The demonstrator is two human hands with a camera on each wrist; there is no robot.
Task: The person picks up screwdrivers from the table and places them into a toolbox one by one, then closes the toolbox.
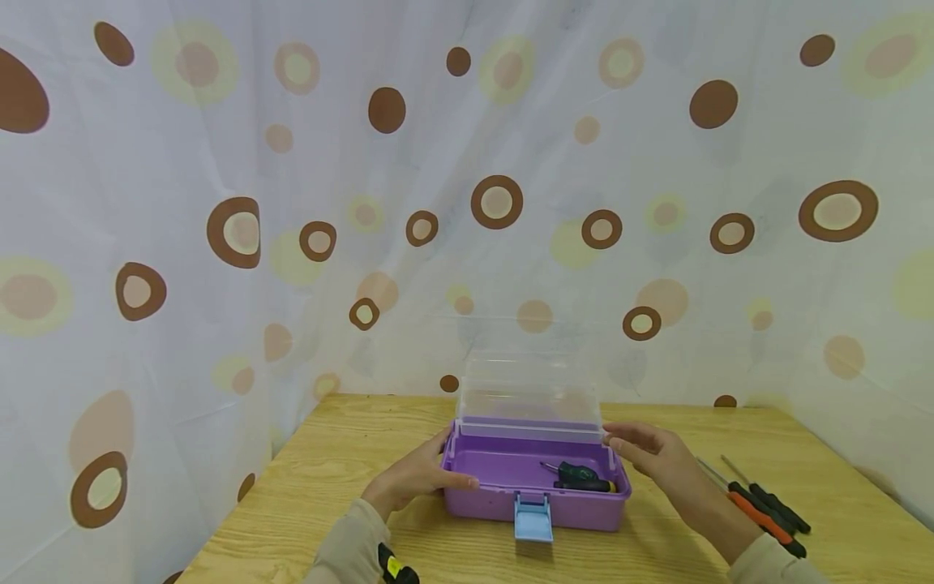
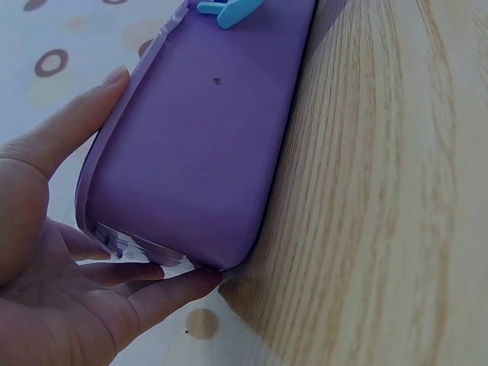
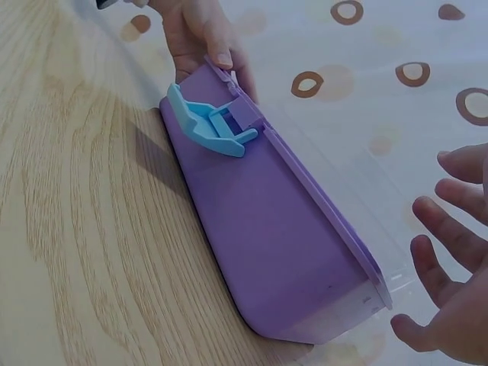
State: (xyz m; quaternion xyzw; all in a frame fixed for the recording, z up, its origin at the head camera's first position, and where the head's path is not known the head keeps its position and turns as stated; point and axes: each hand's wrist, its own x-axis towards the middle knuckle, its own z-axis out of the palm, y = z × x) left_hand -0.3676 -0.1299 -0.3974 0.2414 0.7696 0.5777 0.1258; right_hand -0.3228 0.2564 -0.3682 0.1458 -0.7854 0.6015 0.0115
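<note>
A purple plastic toolbox [image 1: 496, 504] stands on the table, its clear lid [image 1: 529, 389] raised at the back and its light blue latch [image 1: 533, 517] hanging down in front. Inside, at the right end, lie a short dark green screwdriver [image 1: 576, 472] and a black-handled tool with a yellow end [image 1: 594, 486]. My left hand [image 1: 419, 478] holds the box's left end, thumb on the front rim and fingers along the side, as the left wrist view shows. Beside the right end, my right hand [image 1: 660, 458] has loosely bent, spread fingers near the lid's lower corner, holding nothing.
To the right on the wooden table [image 1: 328, 454] lie several screwdrivers, one with an orange handle [image 1: 760, 517] and a black-handled one [image 1: 781, 507]. A black and yellow tool [image 1: 395, 565] lies by my left sleeve. A dotted curtain [image 1: 438, 268] surrounds the table.
</note>
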